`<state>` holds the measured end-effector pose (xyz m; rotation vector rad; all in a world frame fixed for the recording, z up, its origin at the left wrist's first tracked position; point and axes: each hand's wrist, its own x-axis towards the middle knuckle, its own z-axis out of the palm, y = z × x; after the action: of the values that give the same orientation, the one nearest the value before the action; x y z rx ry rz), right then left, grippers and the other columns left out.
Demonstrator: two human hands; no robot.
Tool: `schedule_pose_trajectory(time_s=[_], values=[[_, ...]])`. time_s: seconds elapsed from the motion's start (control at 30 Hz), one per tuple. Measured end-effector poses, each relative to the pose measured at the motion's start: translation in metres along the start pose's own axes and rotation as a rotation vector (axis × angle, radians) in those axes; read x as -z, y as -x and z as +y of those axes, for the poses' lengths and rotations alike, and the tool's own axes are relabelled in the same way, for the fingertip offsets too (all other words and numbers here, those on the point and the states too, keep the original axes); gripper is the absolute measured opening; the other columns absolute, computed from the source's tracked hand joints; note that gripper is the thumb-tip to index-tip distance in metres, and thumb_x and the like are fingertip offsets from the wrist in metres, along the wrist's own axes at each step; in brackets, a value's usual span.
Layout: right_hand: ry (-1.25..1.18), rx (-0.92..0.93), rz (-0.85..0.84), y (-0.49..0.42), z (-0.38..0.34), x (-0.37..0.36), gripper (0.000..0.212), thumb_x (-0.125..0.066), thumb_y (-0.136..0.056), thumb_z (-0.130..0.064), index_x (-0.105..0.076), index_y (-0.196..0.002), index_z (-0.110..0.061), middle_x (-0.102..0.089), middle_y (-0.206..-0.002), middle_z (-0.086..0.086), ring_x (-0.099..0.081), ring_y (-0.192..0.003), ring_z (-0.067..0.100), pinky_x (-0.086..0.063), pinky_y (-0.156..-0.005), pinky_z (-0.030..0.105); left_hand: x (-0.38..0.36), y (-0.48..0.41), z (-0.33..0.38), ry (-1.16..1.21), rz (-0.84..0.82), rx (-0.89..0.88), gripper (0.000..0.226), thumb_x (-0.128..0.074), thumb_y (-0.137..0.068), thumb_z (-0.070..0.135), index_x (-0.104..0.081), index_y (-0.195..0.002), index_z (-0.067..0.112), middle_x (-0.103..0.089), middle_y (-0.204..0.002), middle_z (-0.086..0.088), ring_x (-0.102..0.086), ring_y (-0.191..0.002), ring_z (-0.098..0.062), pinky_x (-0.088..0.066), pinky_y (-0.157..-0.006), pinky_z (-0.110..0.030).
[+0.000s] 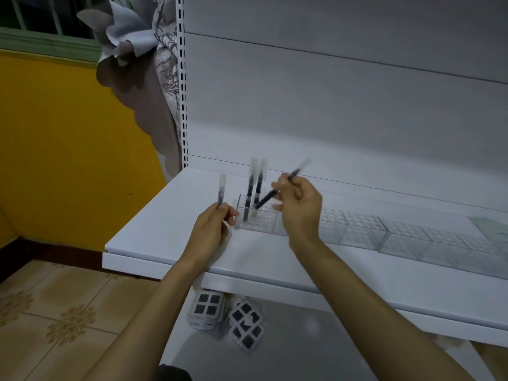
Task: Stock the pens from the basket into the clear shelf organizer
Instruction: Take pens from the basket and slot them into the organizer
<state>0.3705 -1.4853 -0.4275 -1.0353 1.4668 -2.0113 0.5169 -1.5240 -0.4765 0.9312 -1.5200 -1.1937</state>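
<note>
Pens, slim black barrels with clear caps: two standing pens (250, 188) sit upright, side by side, in the back-left cells of the long clear plastic shelf organizer (357, 229) on the white metal shelf (154, 229). The basket is not in view.

Right hand (299, 210): thumb and fingers pinch a third one, the tilted pen (275, 192), near mid-barrel. Its cap end leans up and right. Its lower tip is at the organizer's top, just beside the standing pens. I cannot tell whether the tip has entered a cell, because of blur.

Left hand (214, 226): fingers curl round the lower end of a fourth, the upright pen (221, 191), held vertical just left of the organizer and apart from it.

Judgement, step in hand: seating the tilted pen.
- Bring the barrel to vertical before lowering, so the tip finds one free cell rather than a divider.
- Take the cell adjoining the filled ones.
- Keep the knuckles off the standing pens, which look easy to knock askew.
- Let go only once it stands by itself.
</note>
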Motion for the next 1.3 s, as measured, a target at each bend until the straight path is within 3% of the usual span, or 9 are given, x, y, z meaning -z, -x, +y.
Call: schedule_pose_trajectory(time_s=[0.07,0.13,0.2,0.27,0.47,0.63,0.87,1.13,1.3], values=[[0.055,0.093,0.041,-0.011,0.004,0.005,0.002,-0.063,-0.092,-0.015,-0.063,-0.090,-0.015,-0.071,-0.090,0.009,-0.070,-0.085,0.020,-0.057,-0.060,0.027,-0.001,0.001,-0.002,-0.027,0.028,-0.002,0.036,-0.031,-0.103,0.033,-0.063,-0.092,0.019,-0.057,-0.085,0.001,-0.051,-0.069,-0.007,-0.041,-0.062,-0.014],[0.106,0.125,0.030,-0.017,0.010,0.007,0.005,-0.064,-0.091,-0.015,-0.063,-0.093,-0.010,-0.071,-0.090,0.011,-0.071,-0.086,0.022,-0.059,-0.062,0.030,-0.001,0.000,-0.007,-0.034,0.032,-0.011,0.037,-0.029,-0.102,0.038,-0.062,-0.112,0.024,-0.060,-0.112,0.003,-0.055,-0.100,-0.010,-0.043,-0.085,-0.021],[0.153,0.166,-0.002,-0.018,0.013,0.006,0.007,-0.066,-0.090,-0.016,-0.063,-0.090,-0.009,-0.071,-0.088,0.010,-0.071,-0.084,0.022,-0.059,-0.064,0.032,-0.001,-0.003,-0.010,-0.031,0.034,-0.003,0.042,-0.028,-0.101,0.044,-0.052,-0.132,0.030,-0.051,-0.136,0.005,-0.047,-0.124,-0.013,-0.037,-0.106,-0.031],[0.213,0.220,-0.031,-0.018,0.015,0.002,0.011,-0.069,-0.087,-0.019,-0.062,-0.084,-0.011,-0.071,-0.081,0.007,-0.071,-0.078,0.020,-0.059,-0.066,0.037,-0.002,-0.006,-0.011,-0.054,0.017,0.004,0.045,-0.028,-0.100,0.046,-0.045,-0.140,0.031,-0.044,-0.145,0.007,-0.039,-0.133,-0.012,-0.027,-0.114,-0.035],[0.638,0.341,-0.136,-0.016,0.023,-0.007,0.024,-0.070,-0.085,-0.037,-0.055,-0.078,-0.019,-0.062,-0.070,-0.010,-0.061,-0.066,0.009,-0.052,-0.061,0.030,-0.002,-0.004,-0.010,-0.034,-0.062,-0.007,0.042,-0.033,-0.100,0.043,-0.048,-0.135,0.026,-0.054,-0.133,0.008,-0.050,-0.121,-0.006,-0.033,-0.106,-0.024],[0.618,0.329,-0.110,-0.021,0.028,-0.010,0.030,-0.070,-0.084,-0.038,-0.051,-0.075,-0.017,-0.062,-0.067,-0.009,-0.060,-0.063,0.011,-0.050,-0.058,0.032,0.000,-0.006,-0.013,-0.044,-0.076,-0.011,0.042,-0.034,-0.099,0.044,-0.048,-0.135,0.029,-0.053,-0.130,0.013,-0.049,-0.123,-0.005,-0.033,-0.108,-0.026],[0.736,0.353,-0.225,-0.020,0.035,-0.011,0.028,-0.067,-0.087,-0.040,-0.050,-0.080,-0.018,-0.061,-0.071,-0.006,-0.059,-0.065,0.016,-0.046,-0.058,0.028,-0.001,-0.006,-0.013,-0.037,-0.074,-0.006,0.041,-0.035,-0.099,0.044,-0.050,-0.134,0.030,-0.054,-0.133,0.010,-0.049,-0.124,-0.008,-0.035,-0.107,-0.027],[0.637,0.299,-0.181,-0.019,0.039,-0.010,0.030,-0.074,-0.081,-0.038,-0.058,-0.082,-0.013,-0.065,-0.072,-0.003,-0.063,-0.067,0.014,-0.056,-0.064,0.034,-0.002,-0.005,-0.011,-0.025,-0.067,-0.011,0.039,-0.035,-0.100,0.040,-0.050,-0.134,0.028,-0.054,-0.128,0.014,-0.050,-0.119,-0.003,-0.036,-0.100,-0.020],[0.496,0.285,-0.110,-0.006,0.032,-0.001,0.036,-0.080,-0.076,-0.032,-0.051,-0.090,-0.016,-0.058,-0.074,-0.008,-0.056,-0.065,0.004,-0.048,-0.060,0.014,-0.002,-0.004,-0.011,-0.035,-0.061,-0.002,0.039,-0.035,-0.100,0.041,-0.052,-0.131,0.028,-0.054,-0.130,0.009,-0.051,-0.118,-0.008,-0.037,-0.101,-0.024]])
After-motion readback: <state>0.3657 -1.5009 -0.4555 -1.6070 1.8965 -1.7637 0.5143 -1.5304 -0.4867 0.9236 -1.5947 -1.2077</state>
